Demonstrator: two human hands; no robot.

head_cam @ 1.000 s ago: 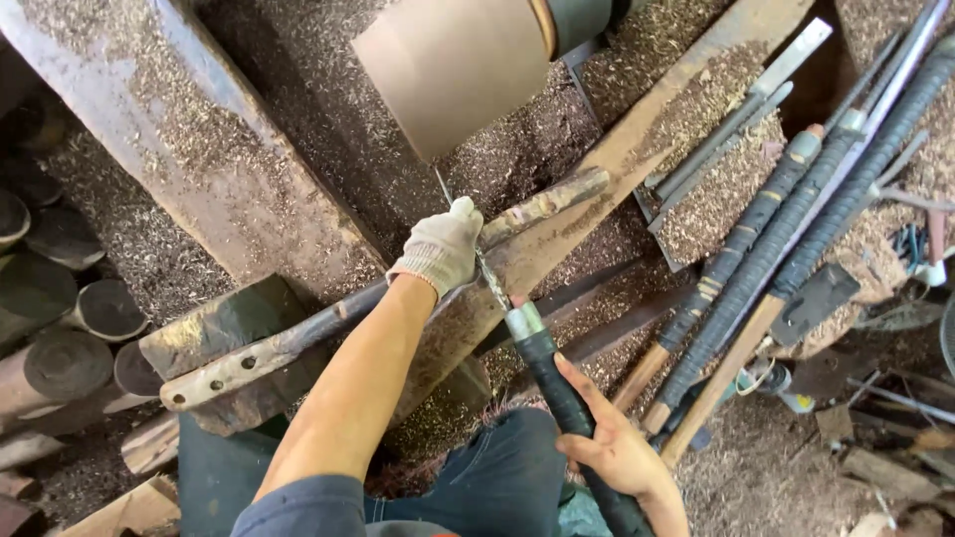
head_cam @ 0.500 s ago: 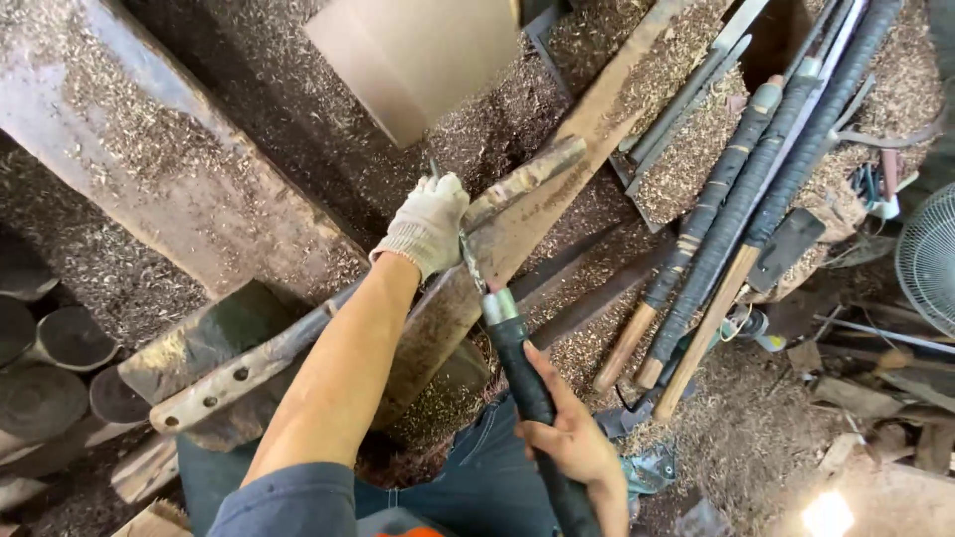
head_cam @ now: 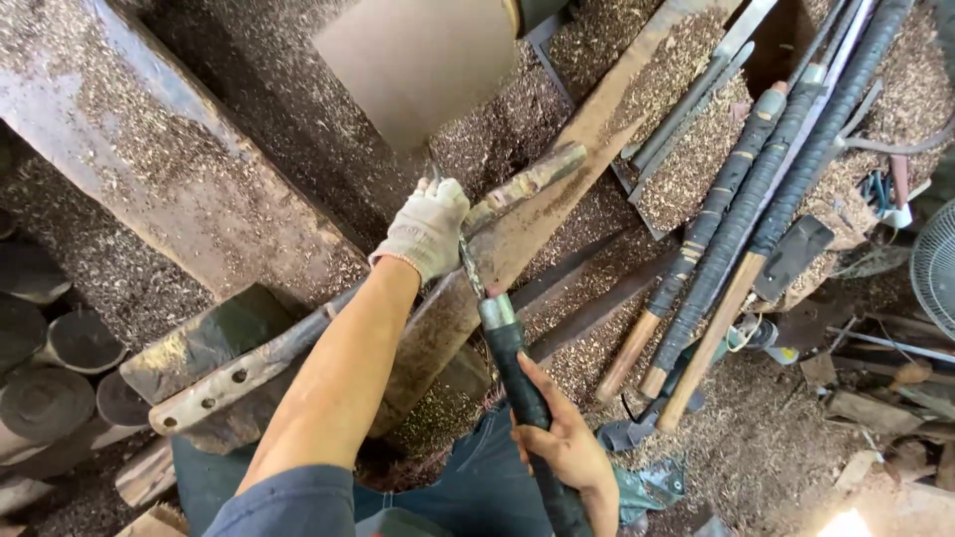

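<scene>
My left hand (head_cam: 426,229), in a white knit glove, presses the thin metal shaft of a long turning chisel (head_cam: 502,333) down onto a rusty metal tool rest bar (head_cam: 298,343). My bare right hand (head_cam: 569,443) grips the chisel's black wrapped handle low near my lap. The chisel tip points up at a smooth brown wooden cylinder (head_cam: 418,60) mounted on the lathe; the tip itself is hidden behind the glove.
Wood shavings cover a slanted beam (head_cam: 149,169) at left. Several long wrapped-handle tools (head_cam: 736,219) lean at right. Round dark wood blanks (head_cam: 60,368) lie at lower left. A fan (head_cam: 935,264) and scrap wood sit at right.
The view has shifted slightly; both hands keep the same grip on the chisel against the rest bar, with the tool still at the wooden cylinder.
</scene>
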